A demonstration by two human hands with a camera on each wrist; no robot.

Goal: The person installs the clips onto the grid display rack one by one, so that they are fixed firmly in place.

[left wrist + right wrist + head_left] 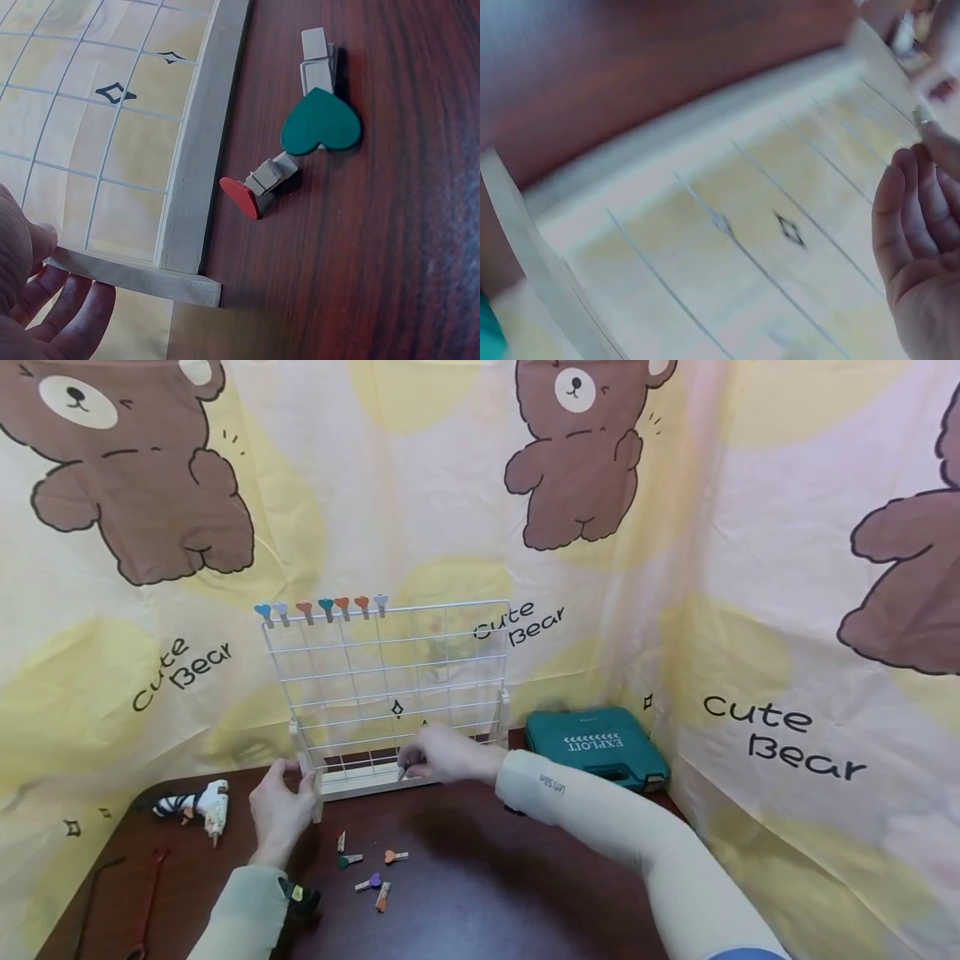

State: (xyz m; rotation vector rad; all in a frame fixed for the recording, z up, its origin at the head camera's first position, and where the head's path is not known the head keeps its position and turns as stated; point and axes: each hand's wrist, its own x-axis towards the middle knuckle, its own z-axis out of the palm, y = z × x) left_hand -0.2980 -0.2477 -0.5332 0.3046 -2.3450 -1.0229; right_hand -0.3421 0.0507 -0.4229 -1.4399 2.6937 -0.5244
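A white wire grid (397, 672) stands upright in a pale wooden frame (199, 172). My left hand (281, 806) grips the frame's left side post (135, 277), thumb on one side and fingers on the other. In front of the grid's lower part, my right hand (442, 756) pinches a small clothespin (921, 115) between thumb and fingertips; most of it is hidden. Several heart-topped clothespins, among them a light blue one (263, 612), sit along the grid's top wire. Loose on the table lie more, including a green one (322, 124) and a red one (241, 197).
Further clothespins, orange (395, 857) and purple (373, 882), lie at the table's front. A teal tool case (600, 743) stands right of the frame. On the left are a glue gun (206, 806), a red wrench (152, 893) and a dark rod (96, 897). Bear-print cloth (435, 485) hangs behind.
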